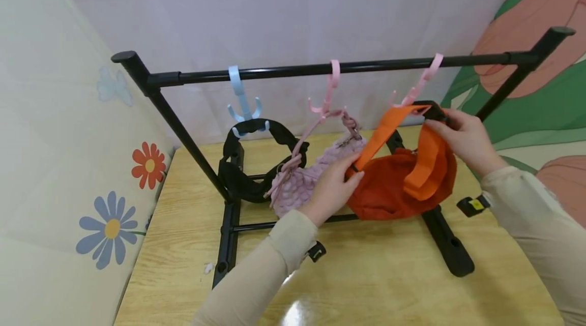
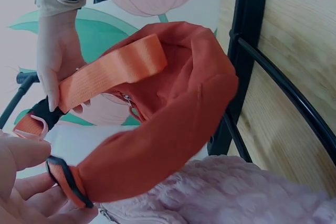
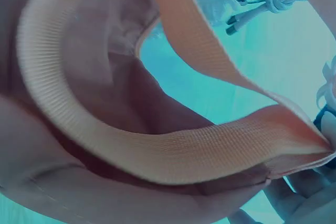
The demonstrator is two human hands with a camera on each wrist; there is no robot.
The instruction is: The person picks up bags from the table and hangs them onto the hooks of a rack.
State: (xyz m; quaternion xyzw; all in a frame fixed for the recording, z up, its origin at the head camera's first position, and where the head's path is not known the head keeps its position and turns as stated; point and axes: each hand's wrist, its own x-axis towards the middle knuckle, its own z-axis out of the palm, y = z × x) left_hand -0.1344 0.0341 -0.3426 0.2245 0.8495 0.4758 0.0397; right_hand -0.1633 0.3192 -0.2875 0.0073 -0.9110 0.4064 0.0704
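An orange fanny pack [image 1: 389, 191] hangs by its orange strap [image 1: 383, 132] at the right pink hook [image 1: 420, 84]. My right hand [image 1: 468, 138] pinches the strap beside a black buckle [image 1: 431, 109], close to that hook. At the bag's left end, my left hand [image 1: 333, 187] holds the strap by its black-edged join [image 2: 67, 183], thumb on top. In the right wrist view the loose strap loop [image 3: 157, 156] sags across the bag, and only part of the right hand's fingers shows. A lilac bubbly-textured bag [image 1: 299, 188] hangs just left of the left hand, partly hidden behind it.
A black metal rack [image 1: 297, 70] stands on the wooden table [image 1: 366, 270]. The lilac bag's knotted strap is on the middle pink hook [image 1: 328, 93]. On the left, a black bag [image 1: 249, 188] hangs from a blue hook [image 1: 239, 89]. A flowered wall [image 1: 59, 173] borders the left side.
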